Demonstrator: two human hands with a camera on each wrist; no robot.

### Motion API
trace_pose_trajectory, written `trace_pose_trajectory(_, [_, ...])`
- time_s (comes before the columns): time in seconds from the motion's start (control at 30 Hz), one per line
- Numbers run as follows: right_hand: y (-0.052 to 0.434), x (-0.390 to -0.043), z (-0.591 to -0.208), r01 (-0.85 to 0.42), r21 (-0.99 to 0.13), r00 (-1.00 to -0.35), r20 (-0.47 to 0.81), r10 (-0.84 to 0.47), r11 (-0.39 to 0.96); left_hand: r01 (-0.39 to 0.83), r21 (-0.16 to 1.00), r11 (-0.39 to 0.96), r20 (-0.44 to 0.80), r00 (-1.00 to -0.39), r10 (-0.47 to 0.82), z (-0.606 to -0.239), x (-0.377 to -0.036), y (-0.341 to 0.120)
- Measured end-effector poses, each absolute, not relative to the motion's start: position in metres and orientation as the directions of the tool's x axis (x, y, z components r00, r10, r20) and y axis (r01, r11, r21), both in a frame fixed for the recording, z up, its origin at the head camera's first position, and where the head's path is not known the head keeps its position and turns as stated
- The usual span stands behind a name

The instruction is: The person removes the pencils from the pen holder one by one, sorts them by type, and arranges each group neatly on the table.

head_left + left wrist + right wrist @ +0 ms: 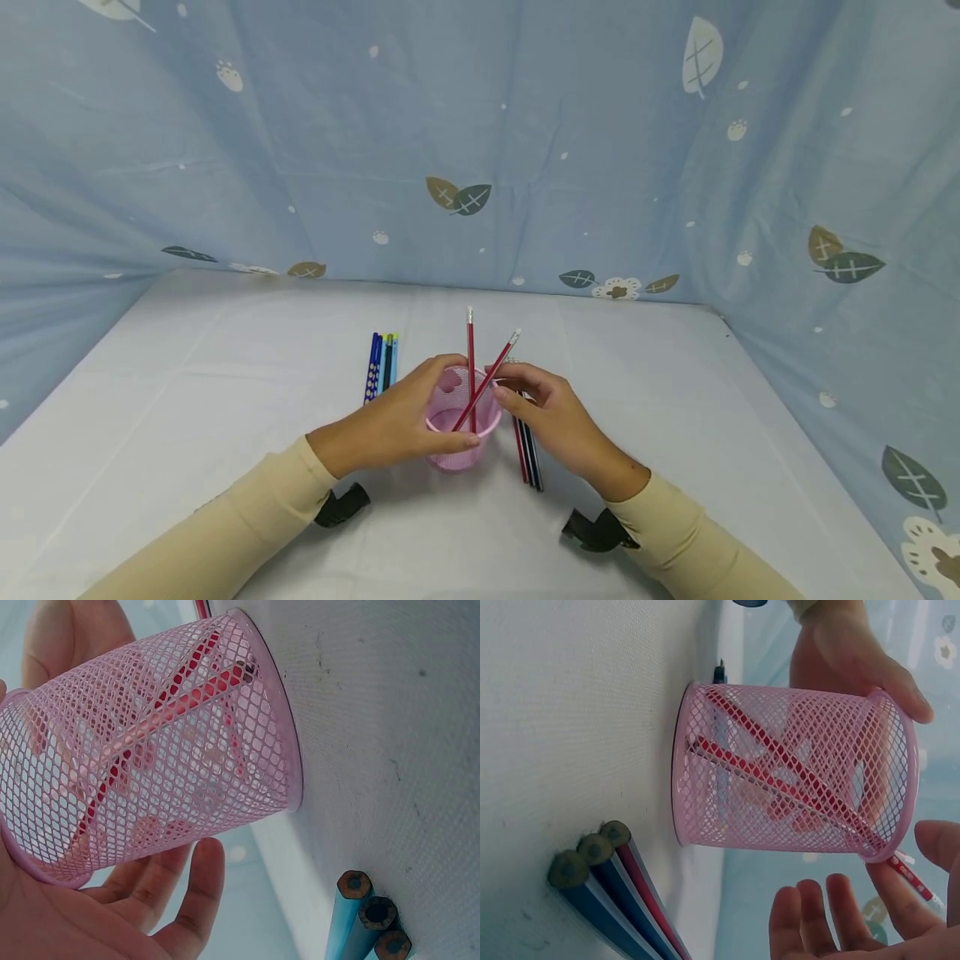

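Observation:
A pink mesh pencil cup (459, 457) stands upright on the white table with two red pencils (184, 703) crossed inside. Their white eraser ends stick out above the rim. My left hand (397, 417) grips the cup near its rim, thumb in front and fingers round the back. On the cup's other side is my right hand (555, 417), its fingers loosely bent. In the right wrist view, its index finger (900, 900) touches or nearly touches the rim beside the leaning pencil (915, 881), while the thumb (937, 844) stays apart from it.
Left of the cup lies a group of blue pencils (372, 367), partly behind my left hand. Several dark and red pencils (531, 454) lie to the right, partly under my right hand. A blue leaf-patterned curtain (480, 125) surrounds the table (225, 358) at the back and sides.

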State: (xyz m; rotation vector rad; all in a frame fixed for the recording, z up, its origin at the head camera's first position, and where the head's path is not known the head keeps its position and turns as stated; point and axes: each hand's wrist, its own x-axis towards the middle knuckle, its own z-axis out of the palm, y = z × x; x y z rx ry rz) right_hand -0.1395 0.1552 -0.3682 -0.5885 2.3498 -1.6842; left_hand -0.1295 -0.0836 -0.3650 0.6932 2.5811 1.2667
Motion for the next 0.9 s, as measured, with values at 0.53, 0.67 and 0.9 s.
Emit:
trace_pose_trajectory(0.53, [0.1584, -0.1395, -0.3664, -0.271, -0.919, -0.924, 0.164, -0.346, 0.288, 0.321, 0.799, 0.508, 0.033, -0.868, 0.496, -0.3655, -0.131, -0.0805])
trace_pose_trajectory(0.67, [0.1582, -0.1404, -0.3642, -0.288, -0.921, -0.922, 0.192, -0.337, 0.262, 0.339, 0.791, 0.509, 0.05, -0.865, 0.499, -0.3646, -0.1316, -0.0809])
trace_pose_trajectory(0.9, [0.1595, -0.138, -0.3588, -0.315, -0.921, -0.921, 0.237, -0.308, 0.232, 0.313, 0.786, 0.532, 0.021, -0.875, 0.484, -0.3639, -0.1297, -0.083])
